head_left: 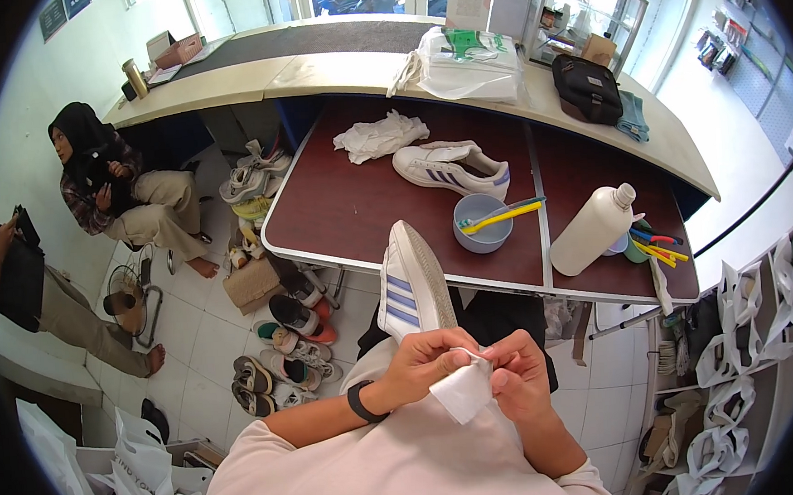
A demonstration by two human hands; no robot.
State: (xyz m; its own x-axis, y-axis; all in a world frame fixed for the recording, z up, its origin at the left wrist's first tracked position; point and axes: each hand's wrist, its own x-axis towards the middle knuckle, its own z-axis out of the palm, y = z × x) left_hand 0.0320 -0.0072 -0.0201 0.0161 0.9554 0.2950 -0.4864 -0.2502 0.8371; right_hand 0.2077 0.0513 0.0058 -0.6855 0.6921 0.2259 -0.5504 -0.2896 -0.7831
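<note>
A small white wipe (461,392) is pinched between the fingers of both hands, in front of my chest. My left hand (419,371), with a dark band at the wrist, grips it from the left. My right hand (523,380) holds its upper right edge. Just beyond my left hand, a white sneaker with blue-violet stripes (401,293) stands tilted over my lap, its sole turned to the right. The near end of that sneaker is hidden behind my left hand. A matching sneaker (451,167) lies on the table.
The dark red table (339,206) holds a crumpled white cloth (381,135), a grey-blue bowl (484,238) with brushes and a white bottle (591,231). Several shoes (286,368) line the floor at left. Two people (129,182) are at the left. White bags (738,335) hang at right.
</note>
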